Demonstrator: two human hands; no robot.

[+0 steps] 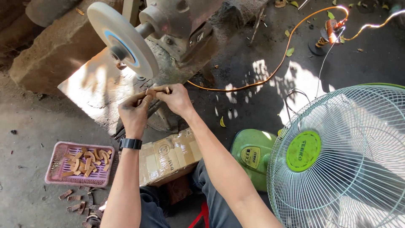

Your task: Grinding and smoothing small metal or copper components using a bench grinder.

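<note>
Wooden piece (pixel 151 92), small & curved, pinched between both hands just below grinding wheel (pixel 123 39). Left hand (pixel 134 113) closed on its near end; right hand (pixel 176 99) gripping far end w/ fingertips, wristwatch (pixel 130 143) on left wrist. Looks like step of lining piece up, not touching wheel yet. Next move prob calls for firm two-hand grip, fingers kept off rim. Further out: cardboard box (pixel 166 157) on lap, pink basket (pixel 57 166) w/ similar pieces at left, more on ground, green fan (pixel 337 156) at right, orange cable (pixel 291 42) behind.
</note>
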